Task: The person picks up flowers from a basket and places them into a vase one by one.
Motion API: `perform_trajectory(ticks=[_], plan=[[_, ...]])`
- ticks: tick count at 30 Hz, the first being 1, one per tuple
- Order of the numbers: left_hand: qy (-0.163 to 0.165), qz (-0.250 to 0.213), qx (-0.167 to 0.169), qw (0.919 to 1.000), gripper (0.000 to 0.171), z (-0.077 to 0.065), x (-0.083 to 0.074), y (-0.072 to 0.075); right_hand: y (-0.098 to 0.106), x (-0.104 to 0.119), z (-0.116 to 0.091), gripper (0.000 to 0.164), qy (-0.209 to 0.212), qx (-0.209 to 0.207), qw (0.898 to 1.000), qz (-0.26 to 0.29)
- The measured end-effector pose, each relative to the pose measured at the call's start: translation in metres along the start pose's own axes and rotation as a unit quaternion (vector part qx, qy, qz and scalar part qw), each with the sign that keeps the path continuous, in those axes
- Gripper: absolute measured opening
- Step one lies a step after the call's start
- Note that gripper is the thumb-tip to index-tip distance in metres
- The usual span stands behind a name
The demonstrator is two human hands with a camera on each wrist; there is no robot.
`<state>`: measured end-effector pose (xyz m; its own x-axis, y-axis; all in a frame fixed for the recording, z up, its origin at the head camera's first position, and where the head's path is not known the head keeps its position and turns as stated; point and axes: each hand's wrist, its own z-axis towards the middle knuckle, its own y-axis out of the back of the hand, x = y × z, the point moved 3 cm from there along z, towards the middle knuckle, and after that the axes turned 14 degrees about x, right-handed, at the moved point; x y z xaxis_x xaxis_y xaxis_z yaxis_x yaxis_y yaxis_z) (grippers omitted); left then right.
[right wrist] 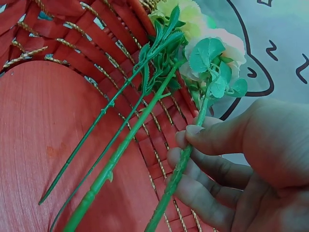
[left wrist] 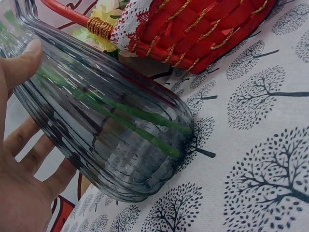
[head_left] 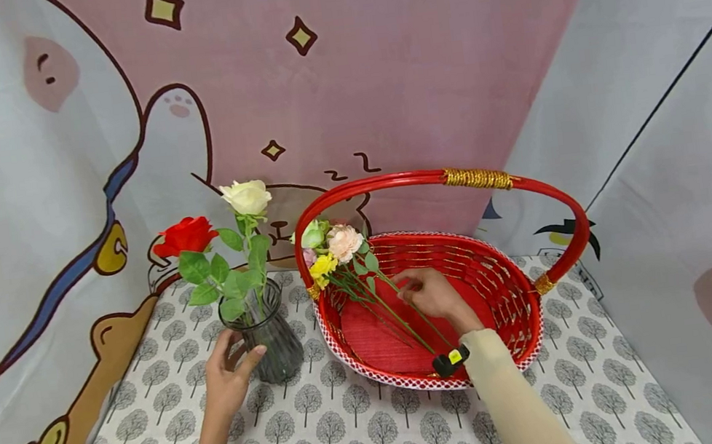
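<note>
My left hand (head_left: pixel 230 368) holds a grey ribbed glass vase (head_left: pixel 278 352) standing at the left of the table, its thumb on one side and fingers round the other. In the vase stand a red rose (head_left: pixel 186 236) and a white rose (head_left: pixel 247 198), their green stems (left wrist: pixel 130 118) showing through the glass. Inside the red basket (head_left: pixel 500 271), my right hand (head_left: pixel 431 292) pinches the green stem (right wrist: pixel 181 166) of a peach flower (head_left: pixel 344 242) between thumb and fingers. Beside it lie yellow flowers (head_left: pixel 323 268) and a pale green flower (head_left: pixel 313 235), heads against the basket's left rim.
The basket's tall red handle (head_left: pixel 391 183) arches over the flowers, wrapped in gold cord at the top. A tree-print cloth (head_left: pixel 327 430) covers the table. Behind hangs a pink and white cartoon curtain (head_left: pixel 410 62).
</note>
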<state>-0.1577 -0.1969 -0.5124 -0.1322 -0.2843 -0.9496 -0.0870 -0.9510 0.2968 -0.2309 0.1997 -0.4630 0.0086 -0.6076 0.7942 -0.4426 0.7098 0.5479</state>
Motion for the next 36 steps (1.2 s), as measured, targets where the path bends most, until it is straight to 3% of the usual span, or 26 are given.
perform_trajectory(ticks=[11, 36], plan=[[0.0, 0.005, 0.002, 1.0, 0.057, 0.0, 0.001, 0.0, 0.006, 0.002, -0.007, 0.031, 0.017, 0.001, 0.999, 0.036], [-0.012, -0.002, -0.001, 0.9999, 0.055, 0.0, 0.003, 0.0, 0.029, -0.002, -0.037, 0.029, 0.058, -0.021, 0.998, 0.013]])
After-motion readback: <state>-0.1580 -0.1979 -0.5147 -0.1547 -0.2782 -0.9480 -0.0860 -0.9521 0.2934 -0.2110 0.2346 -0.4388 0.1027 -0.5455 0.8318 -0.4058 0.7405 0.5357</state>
